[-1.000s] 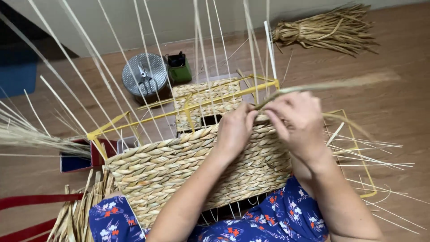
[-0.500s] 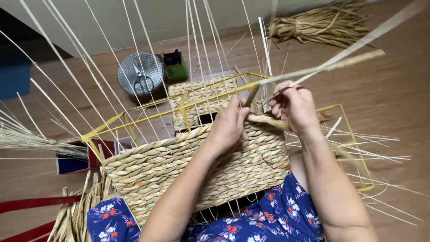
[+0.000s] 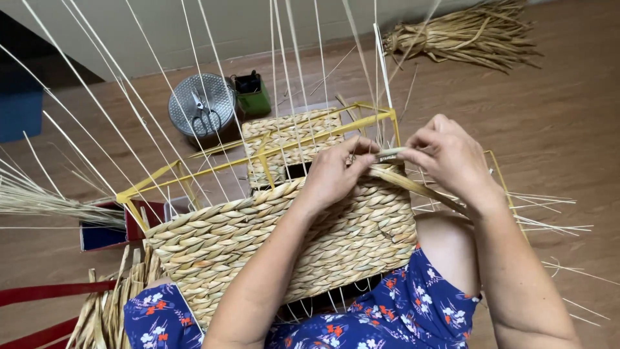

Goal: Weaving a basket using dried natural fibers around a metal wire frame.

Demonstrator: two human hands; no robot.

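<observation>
While going from left to right, starting at the left edge of the floor: passing some loose straw (image 3: 39, 200) and a red and blue box (image 3: 110, 232) just beside it. Farther back, seeing a round metal bowl (image 3: 200, 110) with scissors on top, and a small green box (image 3: 253, 97) touching its right side.

Resting on the lap, near the bottom edge of the floor: the woven basket (image 3: 258, 239), with a yellow frame (image 3: 194, 171) at its top and thin upright sticks (image 3: 284, 71) standing up from its wall.

Gripping the top edge of the basket with the left hand (image 3: 336, 171), fingers bent over and closed on the rim. Probably best pressing down firmly here, holding the last row tight against slipping.

Pinching the flat strand (image 3: 391, 154) with the right hand (image 3: 452, 155), thumb and fingers closed on it, just right of the left hand and just above the rim. Likely working best when pulling the strand snug and flat, not twisting it, and sliding it between the upright sticks one at a time, behind one and in front of the next. Pulling too hard, maybe bending a thin stick or snapping the dry strand. Pushing each new row down onto the row below, probably making an even wall.

Lying well apart, at the far right corner of the floor: a big bundle of dry reeds (image 3: 465, 39).
</observation>
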